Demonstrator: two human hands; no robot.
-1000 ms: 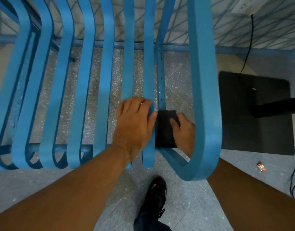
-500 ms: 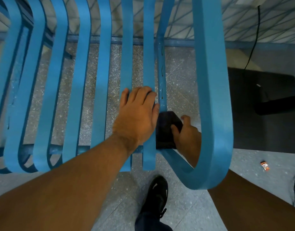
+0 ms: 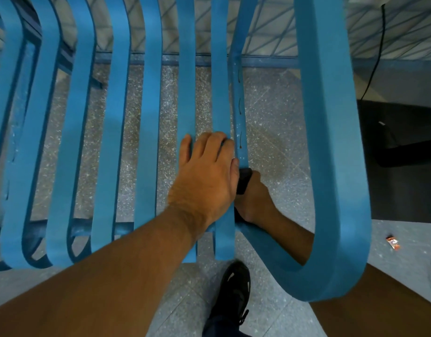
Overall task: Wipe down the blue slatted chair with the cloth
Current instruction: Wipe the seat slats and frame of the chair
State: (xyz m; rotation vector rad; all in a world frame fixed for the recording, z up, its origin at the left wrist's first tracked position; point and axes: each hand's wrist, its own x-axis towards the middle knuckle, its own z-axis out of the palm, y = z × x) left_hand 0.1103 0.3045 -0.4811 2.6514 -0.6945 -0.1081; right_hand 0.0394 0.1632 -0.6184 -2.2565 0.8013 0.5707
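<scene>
Shoe [image 3: 236,295]: black, at 6 o'clock, planted on the floor under the front edge of the chair.
Chair [image 3: 331,142]: blue, painted slats running from 6 toward 12; a broad looped band at 4 to 1 o'clock forms the right side.
Left hand [image 3: 204,181]: centre frame, laid flat across two slats, fingers fairly straight, gripping nothing.
Right hand [image 3: 255,200]: just at 3 o'clock of the left hand, lower down between the slats and the looped band, fingers curled round the cloth.
Cloth [image 3: 243,182]: dark, mostly hidden in the right hand, against the narrow side rail; only a small patch shows.
Floor [image 3: 270,117]: grey speckled terrazzo, seen through the slat gaps, with faint diagonal lines.
Wrapper [image 3: 393,242]: small, orange, on the floor at 4 o'clock.
Mat [image 3: 404,190]: black, square-cornered, at 3 o'clock, a dark bar [image 3: 409,152] crossing above it.
Cable [image 3: 375,57]: black, thin, running from 1 o'clock down to the mat.
Wall [image 3: 270,25]: pale, at 12 o'clock, crossed by diagonal line shadows, blue skirting strip at its foot.
</scene>
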